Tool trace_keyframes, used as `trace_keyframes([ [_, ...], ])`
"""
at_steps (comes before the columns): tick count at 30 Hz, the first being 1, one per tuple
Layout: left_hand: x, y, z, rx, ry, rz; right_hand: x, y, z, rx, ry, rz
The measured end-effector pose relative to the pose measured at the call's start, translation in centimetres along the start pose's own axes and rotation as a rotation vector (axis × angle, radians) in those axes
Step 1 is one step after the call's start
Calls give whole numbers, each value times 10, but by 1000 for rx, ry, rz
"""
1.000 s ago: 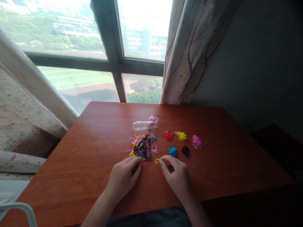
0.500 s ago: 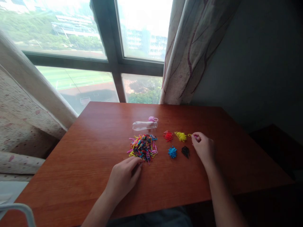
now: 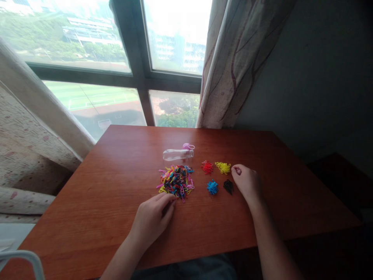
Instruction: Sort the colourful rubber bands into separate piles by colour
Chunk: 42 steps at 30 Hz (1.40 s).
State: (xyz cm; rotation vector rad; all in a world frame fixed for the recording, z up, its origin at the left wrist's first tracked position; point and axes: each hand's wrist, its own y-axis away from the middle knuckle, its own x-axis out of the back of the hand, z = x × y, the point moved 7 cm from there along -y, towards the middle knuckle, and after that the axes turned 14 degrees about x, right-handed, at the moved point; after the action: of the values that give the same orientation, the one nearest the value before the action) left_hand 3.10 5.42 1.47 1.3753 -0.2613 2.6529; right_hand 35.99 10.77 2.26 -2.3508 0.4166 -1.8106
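Note:
A mixed heap of small coloured plastic pins (image 3: 176,179), looped like stitch markers, lies on the table. At its near edge my left hand (image 3: 153,216) rests, thumb and forefinger brought together; whatever is between the tips is too small to make out. To the right lie sorted piles of red pins (image 3: 207,167), yellow pins (image 3: 223,168), blue pins (image 3: 212,188) and black pins (image 3: 228,187). Just right of the yellow pile, my right hand (image 3: 247,182) is closed with its fingers curled in. Its fingertips hide anything held there.
A clear plastic bottle (image 3: 177,154) lies on its side behind the heap, with a pink cap with a loop (image 3: 188,146) beside its neck. The brown wooden table (image 3: 96,186) meets a window and curtains (image 3: 224,70). A pale curved rail (image 3: 23,254) stands at lower left.
My right hand has moved slightly left, closer to the yellow pile. The yellow pin that stuck out from its fingers no longer shows there. My left hand has stayed put.

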Motion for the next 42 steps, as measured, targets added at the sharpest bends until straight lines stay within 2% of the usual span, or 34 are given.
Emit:
trace_keyframes([
  [4,1,1,1,-4,-3,8,9,9,-2,-2,-51,66],
  [8,2,0,3,-4,-4,9,15,28,-21,36,-149,140],
  [12,2,0,2,-1,-3,9,12,45,-40,73,-227,111],
  [20,0,-1,2,9,-2,-5,10,58,-37,46,-246,102],
  [24,0,0,1,6,-5,1,2,69,-66,143,-371,89],
  [31,-1,0,1,15,-13,0,-26,89,-126,304,-526,-44],
  [36,-3,-1,3,20,-23,-21,-35,91,-149,351,-470,-93],
  [42,-3,-1,3,17,-19,-33,-33,88,-162,390,-459,-126],
])
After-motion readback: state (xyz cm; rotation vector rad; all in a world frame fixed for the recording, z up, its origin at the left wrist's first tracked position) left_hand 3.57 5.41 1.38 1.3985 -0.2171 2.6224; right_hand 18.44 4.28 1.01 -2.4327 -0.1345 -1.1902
